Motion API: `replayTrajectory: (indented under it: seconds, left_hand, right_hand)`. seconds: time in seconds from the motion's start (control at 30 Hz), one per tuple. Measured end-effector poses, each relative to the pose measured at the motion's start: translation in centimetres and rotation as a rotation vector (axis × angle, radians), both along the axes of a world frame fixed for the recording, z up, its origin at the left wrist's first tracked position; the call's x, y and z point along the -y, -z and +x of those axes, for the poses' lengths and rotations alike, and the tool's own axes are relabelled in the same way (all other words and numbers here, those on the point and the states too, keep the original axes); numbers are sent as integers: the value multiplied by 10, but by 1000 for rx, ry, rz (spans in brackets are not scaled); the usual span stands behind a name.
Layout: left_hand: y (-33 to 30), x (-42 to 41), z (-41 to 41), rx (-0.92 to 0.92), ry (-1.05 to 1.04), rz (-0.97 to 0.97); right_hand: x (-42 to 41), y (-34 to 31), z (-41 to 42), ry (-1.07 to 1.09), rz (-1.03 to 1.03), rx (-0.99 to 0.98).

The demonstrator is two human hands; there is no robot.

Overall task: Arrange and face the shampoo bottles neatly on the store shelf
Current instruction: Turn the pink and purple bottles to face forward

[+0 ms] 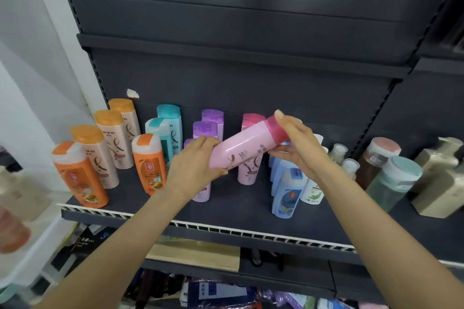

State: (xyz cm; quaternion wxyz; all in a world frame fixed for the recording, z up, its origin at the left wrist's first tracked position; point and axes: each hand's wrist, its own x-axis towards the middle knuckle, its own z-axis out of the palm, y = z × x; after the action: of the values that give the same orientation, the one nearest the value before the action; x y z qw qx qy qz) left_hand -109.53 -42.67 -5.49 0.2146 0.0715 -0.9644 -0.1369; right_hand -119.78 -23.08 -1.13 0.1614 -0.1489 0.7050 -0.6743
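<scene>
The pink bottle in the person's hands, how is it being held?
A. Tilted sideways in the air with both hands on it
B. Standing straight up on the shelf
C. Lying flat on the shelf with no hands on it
A. The pink bottle is off the shelf and slanted, with the left hand at its bottom end and the right hand near its cap.

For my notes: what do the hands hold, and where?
Pink bottle, tilted: left hand grips its bottom end, right hand its cap end.
</scene>
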Motion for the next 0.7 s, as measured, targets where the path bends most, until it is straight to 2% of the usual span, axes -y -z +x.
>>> replayTrajectory:
  seconds: [0.1,0.2,0.33,0.43,0.57,0.63,0.7]
  left_hand:
    - [7,0,3,-72,13,-151]
    - [9,2,2,-75,9,-104]
    - [-1,15,-1,125,139,325]
    - [-5,23,5,204,227,451]
    - [-7,23,8,322,232,399]
    - [-6,19,11,270,165,286]
    - [-3,17,15,136,63,123]
  right_hand:
    - [5,0,1,95,8,91]
    - [5,-1,2,106,-108,103]
    - [2,-1,2,92,-161,44]
    - [-3,-1,2,52,-166,-5]
    - [-10,1,5,-77,-165,-96]
    - [-15,2,4,-118,-150,-118]
    - [-22,5,1,-124,-57,-156]
